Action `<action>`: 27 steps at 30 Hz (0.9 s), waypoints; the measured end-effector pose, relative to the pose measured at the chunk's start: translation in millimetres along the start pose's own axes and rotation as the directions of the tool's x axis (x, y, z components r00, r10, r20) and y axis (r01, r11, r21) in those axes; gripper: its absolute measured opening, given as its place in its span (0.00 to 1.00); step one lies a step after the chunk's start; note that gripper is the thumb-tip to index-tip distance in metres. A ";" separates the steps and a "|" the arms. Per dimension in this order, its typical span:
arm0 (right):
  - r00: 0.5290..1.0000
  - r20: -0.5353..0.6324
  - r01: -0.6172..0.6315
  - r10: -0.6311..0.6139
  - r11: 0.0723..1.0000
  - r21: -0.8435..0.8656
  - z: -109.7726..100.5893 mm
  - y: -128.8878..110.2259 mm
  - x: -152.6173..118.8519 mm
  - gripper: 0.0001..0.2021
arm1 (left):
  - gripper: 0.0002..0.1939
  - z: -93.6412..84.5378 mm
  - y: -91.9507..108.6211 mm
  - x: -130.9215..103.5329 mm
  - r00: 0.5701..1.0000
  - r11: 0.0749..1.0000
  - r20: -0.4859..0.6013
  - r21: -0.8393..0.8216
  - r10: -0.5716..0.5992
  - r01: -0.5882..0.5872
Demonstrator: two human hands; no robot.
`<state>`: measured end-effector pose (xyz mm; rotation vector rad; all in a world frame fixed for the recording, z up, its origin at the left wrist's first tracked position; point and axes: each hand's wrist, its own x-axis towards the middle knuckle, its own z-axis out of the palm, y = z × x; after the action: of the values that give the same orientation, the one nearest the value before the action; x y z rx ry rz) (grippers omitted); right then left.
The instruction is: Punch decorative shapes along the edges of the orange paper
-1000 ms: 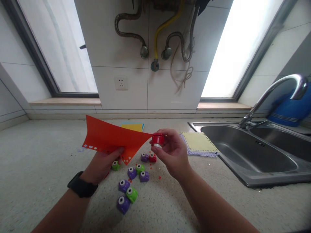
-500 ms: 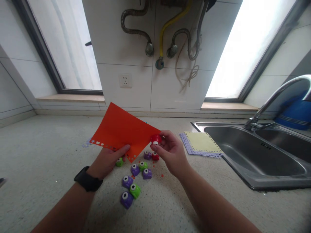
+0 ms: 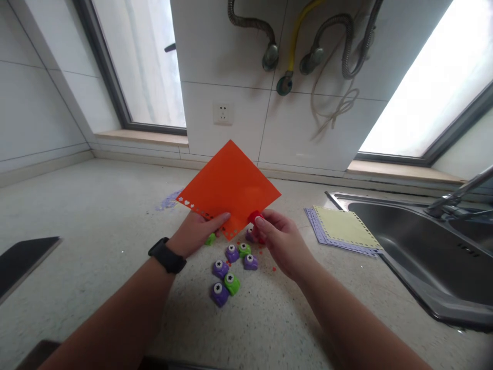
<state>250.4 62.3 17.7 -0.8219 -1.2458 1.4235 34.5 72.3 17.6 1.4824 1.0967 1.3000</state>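
My left hand (image 3: 198,231), with a black band on the wrist, pinches the lower left edge of an orange paper (image 3: 231,185). Small shapes are cut out along that edge, down to the bottom corner. My right hand (image 3: 281,239) grips a red craft punch (image 3: 255,216) at the paper's lower right edge, thumb on top. Below the paper, several purple punches (image 3: 220,294) and green punches (image 3: 231,283) stand on the speckled counter. Another red punch is mostly hidden behind my right fingers.
Yellow and purple sheets (image 3: 344,226) with punched borders lie stacked beside the steel sink (image 3: 400,257) at right. Purple paper bits (image 3: 169,199) lie behind my left hand. A dark flat object (image 3: 23,262) is at the left edge.
The orange paper has turned so one corner points up, and the red punch now sits at its lower right edge. The view has shifted, bringing the dark object into sight at left.
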 end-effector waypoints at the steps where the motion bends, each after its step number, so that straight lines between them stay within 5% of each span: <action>1: 1.000 0.017 -0.007 0.007 1.000 -0.003 0.4 2.2 0.2 0.15 | 0.15 0.5 0.4 0.2 1.000 1.000 0.001 -0.012 0.004 -0.004; 12: 0.989 0.099 -0.114 0.109 0.992 0.054 11.4 13.7 1.5 0.15 | 0.15 0.5 -1.7 1.9 0.990 0.999 0.143 -0.037 0.020 -0.015; 27: 0.984 0.109 -0.148 0.141 0.987 0.061 16.1 14.4 2.3 0.14 | 0.13 2.6 6.1 1.2 0.986 0.999 0.165 -0.038 0.025 -0.019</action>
<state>231.1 61.2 7.7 -0.8132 -1.2280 1.6354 37.6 71.8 23.5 1.5491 0.9473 1.1825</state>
